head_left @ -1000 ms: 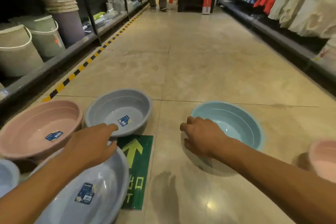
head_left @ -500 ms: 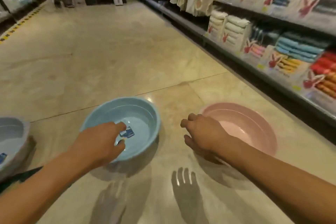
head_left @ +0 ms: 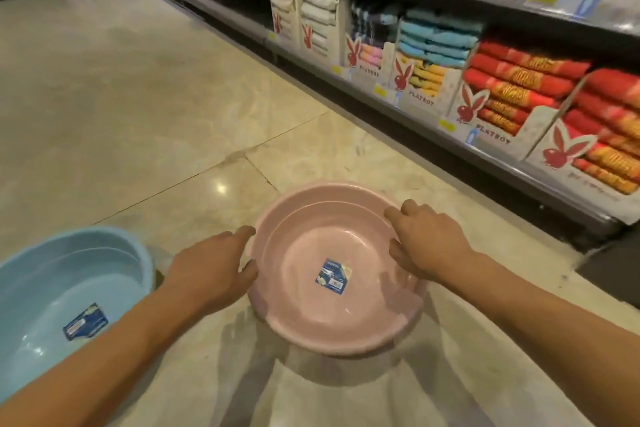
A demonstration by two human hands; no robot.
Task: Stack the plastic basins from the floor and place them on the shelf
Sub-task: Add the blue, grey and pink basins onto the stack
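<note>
A pink plastic basin (head_left: 304, 319) with a blue label inside sits on the tiled floor, low in the middle of the view. My left hand (head_left: 211, 267) holds its left rim, thumb and fingers against the edge. My right hand (head_left: 427, 241) grips the right rim with its fingers curled over the edge into the basin. A light blue basin (head_left: 45, 291), also labelled, lies on the floor to the left, under my left forearm and untouched.
A long low shelf (head_left: 415, 121) runs along the right side, packed with boxes of folded towels (head_left: 512, 90). Its dark base (head_left: 613, 270) ends close to my right arm. Open tiled floor (head_left: 121, 97) stretches ahead and to the left.
The view has swung right, from the grey and pink basins past the blue one. Both hands moved from hovering to holding the pink basin's rim.
</note>
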